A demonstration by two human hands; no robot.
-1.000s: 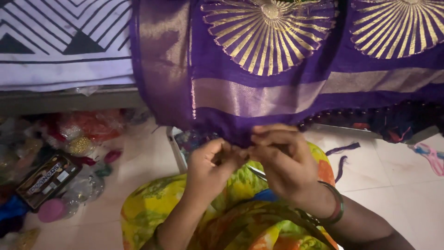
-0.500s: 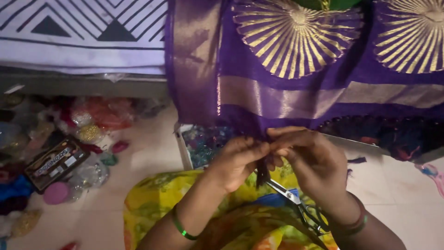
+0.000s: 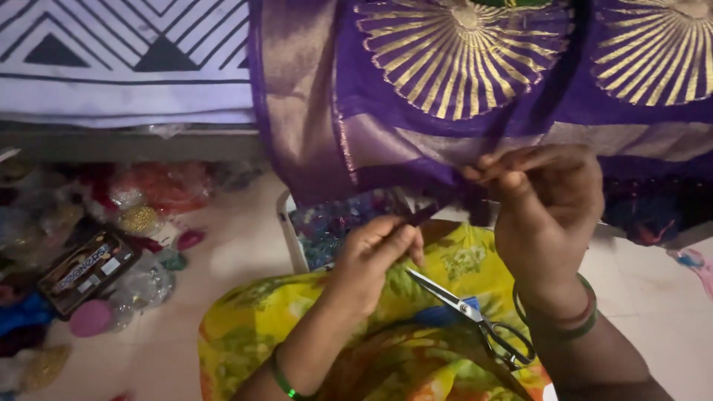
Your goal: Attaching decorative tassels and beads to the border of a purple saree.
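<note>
Resting on the yellow lap cloth (image 3: 238,327), the scissors (image 3: 475,315) lie with blades closed, below and between both hands, uncovered now that the hands have parted. The left hand (image 3: 371,260) has dropped away from the purple sari (image 3: 445,96) hem, its fingers closed on a dark thread (image 3: 423,215) pulled taut toward that hem. The right hand (image 3: 546,208) has risen to the hem and pinches its edge with curled fingers. Just under the hem, beyond the left hand, a white tray (image 3: 286,230) holds a heap of blue and mixed beads. Left of the sari, clear bags (image 3: 141,215) of coloured beads lie on the floor.
</note>
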